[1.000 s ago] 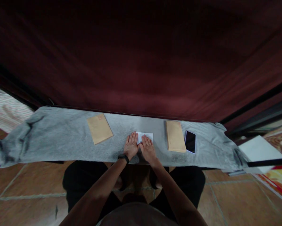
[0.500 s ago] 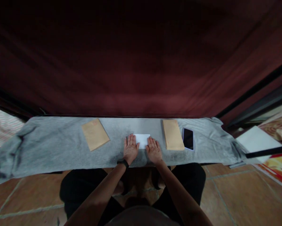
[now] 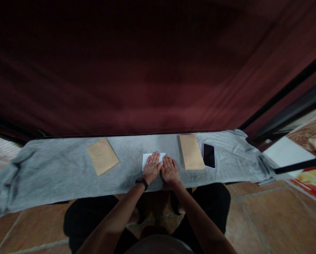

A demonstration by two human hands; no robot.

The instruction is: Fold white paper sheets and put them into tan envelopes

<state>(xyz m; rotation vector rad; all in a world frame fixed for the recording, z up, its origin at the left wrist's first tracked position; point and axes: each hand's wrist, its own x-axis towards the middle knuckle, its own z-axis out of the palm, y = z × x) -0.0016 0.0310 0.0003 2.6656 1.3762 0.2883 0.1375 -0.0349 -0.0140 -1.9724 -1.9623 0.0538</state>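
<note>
A small white sheet of paper, perhaps folded, lies on the grey cloth in front of me. My left hand rests flat across the middle of the paper, fingers stretched forward and covering part of it. Close beside it, my right hand lies flat at the paper's right edge, with its fingers out. The two thumbs are near or touching each other. Neither hand grasps anything. A dark band circles my left wrist.
One brown envelope lies at the left. To the right are a stack of brown envelopes and a phone with a dark screen. Grey cloth covers the narrow bench, and a dark red surface rises behind it.
My left hand has slid right from the paper's left side onto its middle, closer to my right hand. More of the paper's left side now shows. The view has shifted slightly.
</note>
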